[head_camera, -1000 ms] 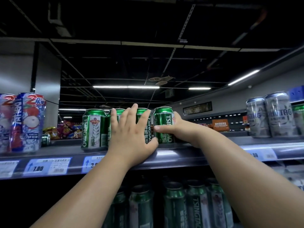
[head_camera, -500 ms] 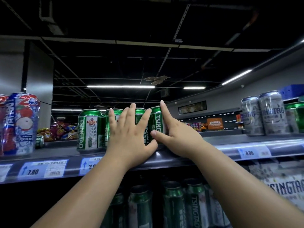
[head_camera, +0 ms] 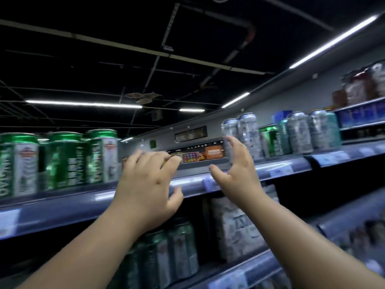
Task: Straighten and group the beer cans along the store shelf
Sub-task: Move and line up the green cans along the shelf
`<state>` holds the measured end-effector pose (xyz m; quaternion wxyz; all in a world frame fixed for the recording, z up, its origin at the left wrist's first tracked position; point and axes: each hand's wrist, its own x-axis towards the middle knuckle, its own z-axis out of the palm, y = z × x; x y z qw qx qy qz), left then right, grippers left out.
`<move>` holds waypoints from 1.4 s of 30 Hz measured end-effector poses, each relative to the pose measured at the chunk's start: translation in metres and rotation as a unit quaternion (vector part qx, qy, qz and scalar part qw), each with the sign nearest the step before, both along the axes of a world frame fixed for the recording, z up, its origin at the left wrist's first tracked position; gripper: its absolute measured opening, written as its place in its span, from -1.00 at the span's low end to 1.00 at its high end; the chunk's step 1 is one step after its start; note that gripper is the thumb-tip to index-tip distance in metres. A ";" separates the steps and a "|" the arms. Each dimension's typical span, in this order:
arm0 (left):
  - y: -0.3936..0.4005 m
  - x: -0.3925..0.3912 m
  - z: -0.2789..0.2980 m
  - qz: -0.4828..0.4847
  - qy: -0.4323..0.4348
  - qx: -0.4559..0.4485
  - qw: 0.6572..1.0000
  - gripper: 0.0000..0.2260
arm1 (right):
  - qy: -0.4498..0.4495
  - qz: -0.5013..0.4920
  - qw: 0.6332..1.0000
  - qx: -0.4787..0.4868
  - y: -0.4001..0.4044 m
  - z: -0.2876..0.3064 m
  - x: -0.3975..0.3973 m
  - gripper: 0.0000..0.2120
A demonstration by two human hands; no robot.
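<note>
Green Tsingtao beer cans [head_camera: 62,159] stand grouped at the left of the upper shelf [head_camera: 281,165]. Silver beer cans [head_camera: 245,134] stand further right on the same shelf, with one green can [head_camera: 270,140] and more silver and teal cans [head_camera: 308,132] beyond. My left hand [head_camera: 148,184] hovers over the shelf's front edge between the two groups, fingers spread, holding nothing. My right hand [head_camera: 235,172] is raised with fingers apart, just left of the silver cans and close to the nearest one. The picture is blurred by motion.
The lower shelf holds green cans [head_camera: 166,257] and a wrapped silver multipack [head_camera: 237,228]. Price tags [head_camera: 281,171] run along the shelf rail. A higher shelf at the right carries blue boxes [head_camera: 362,113] and packaged goods [head_camera: 362,86].
Both hands have let go of the green cans and moved right along the shelf. The view has swung right, so the green cans now sit at the left and the silver cans near my right hand.
</note>
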<state>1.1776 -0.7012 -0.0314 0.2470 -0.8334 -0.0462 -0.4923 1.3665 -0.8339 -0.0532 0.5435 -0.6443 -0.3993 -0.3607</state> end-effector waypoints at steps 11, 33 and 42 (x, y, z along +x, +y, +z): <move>-0.096 0.185 0.010 0.065 0.038 -0.070 0.995 -0.52 | 0.076 -0.055 0.996 0.006 -0.112 0.027 0.185 -0.25; -0.097 0.217 -0.009 0.174 -0.018 -0.035 0.984 -0.57 | 0.042 -0.083 0.993 -0.074 -0.072 0.042 0.226 -0.16; -0.094 0.191 0.006 0.149 0.004 -0.096 0.984 -0.50 | -0.053 0.056 0.986 0.150 -0.085 0.043 0.179 -0.22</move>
